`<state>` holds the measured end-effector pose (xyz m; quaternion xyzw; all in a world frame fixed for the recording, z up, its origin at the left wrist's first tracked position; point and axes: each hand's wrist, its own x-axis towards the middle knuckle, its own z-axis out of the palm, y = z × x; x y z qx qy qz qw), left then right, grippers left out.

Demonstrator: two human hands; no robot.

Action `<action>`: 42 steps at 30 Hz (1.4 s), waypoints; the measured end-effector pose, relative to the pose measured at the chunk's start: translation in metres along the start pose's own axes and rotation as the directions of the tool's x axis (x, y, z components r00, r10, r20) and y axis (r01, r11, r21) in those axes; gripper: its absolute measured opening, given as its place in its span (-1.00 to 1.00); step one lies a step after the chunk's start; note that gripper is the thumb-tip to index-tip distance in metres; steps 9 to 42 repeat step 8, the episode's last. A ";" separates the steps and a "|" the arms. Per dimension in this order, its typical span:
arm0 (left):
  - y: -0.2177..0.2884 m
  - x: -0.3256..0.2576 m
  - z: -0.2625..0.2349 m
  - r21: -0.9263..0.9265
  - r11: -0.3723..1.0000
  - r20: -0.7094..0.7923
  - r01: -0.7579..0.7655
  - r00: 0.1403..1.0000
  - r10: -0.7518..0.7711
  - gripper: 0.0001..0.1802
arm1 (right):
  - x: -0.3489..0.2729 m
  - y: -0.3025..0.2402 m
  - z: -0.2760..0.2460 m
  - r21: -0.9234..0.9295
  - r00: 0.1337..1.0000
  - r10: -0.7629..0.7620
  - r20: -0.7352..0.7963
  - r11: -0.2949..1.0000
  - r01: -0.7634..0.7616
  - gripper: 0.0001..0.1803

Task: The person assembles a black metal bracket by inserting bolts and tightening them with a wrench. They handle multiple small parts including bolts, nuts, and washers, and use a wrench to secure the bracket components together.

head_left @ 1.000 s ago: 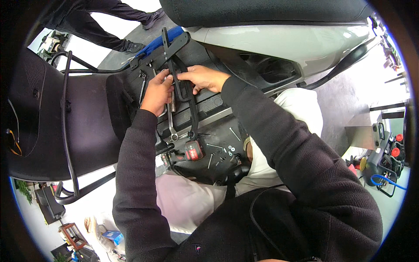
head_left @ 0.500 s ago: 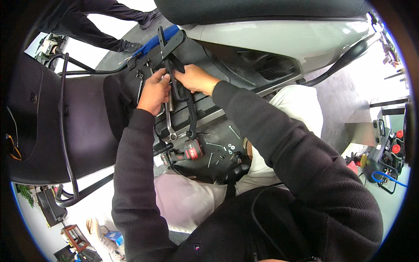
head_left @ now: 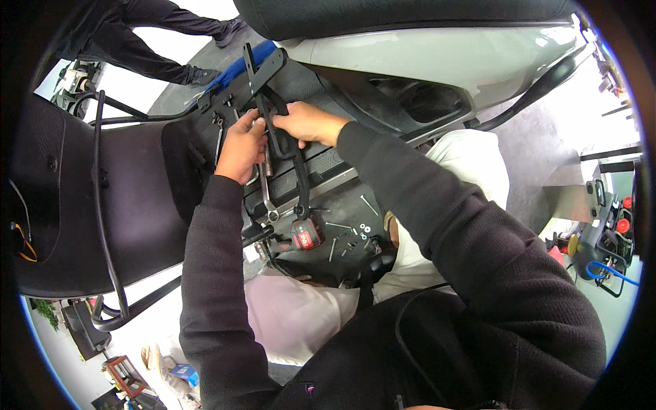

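Note:
A black metal bracket with flat, drilled arms lies across the scooter's dark footboard. My left hand is closed at the bracket's near-left bar, thumb and fingers pinched together. What sits between those fingertips is too small to make out. From the other side my right hand grips the bracket, its fingers partly hidden behind the bars. Just below my left hand, a silver wrench lies on the footboard with its ring end toward me. More wrenches rest left of that hand.
On the floor below are a red-and-black cordless power tool, several bolts and washers. The scooter's pale side panel and black seat rise beyond. A person's dark-trousered legs are at the upper left.
Both hands keep their places at the bracket, with hardly any finger motion visible. The whole picture has shifted slightly.

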<state>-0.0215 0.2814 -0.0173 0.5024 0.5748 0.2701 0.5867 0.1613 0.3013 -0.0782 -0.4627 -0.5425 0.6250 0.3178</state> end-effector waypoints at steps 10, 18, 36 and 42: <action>0.002 0.002 -0.004 -0.034 0.998 0.004 0.044 0.999 -0.044 -0.54 | -0.004 -0.007 -0.012 0.126 0.984 0.096 0.151 0.985 -0.116 -0.39; 0.002 0.002 -0.004 -0.034 0.998 0.004 0.044 0.999 -0.044 -0.54 | -0.004 -0.007 -0.012 0.126 0.984 0.096 0.151 0.985 -0.116 -0.39; 0.002 0.002 -0.004 -0.034 0.998 0.004 0.044 0.999 -0.044 -0.54 | -0.004 -0.007 -0.012 0.126 0.984 0.096 0.151 0.985 -0.116 -0.39; 0.002 0.002 -0.004 -0.034 0.998 0.004 0.044 0.999 -0.044 -0.54 | -0.004 -0.007 -0.012 0.126 0.984 0.096 0.151 0.985 -0.116 -0.39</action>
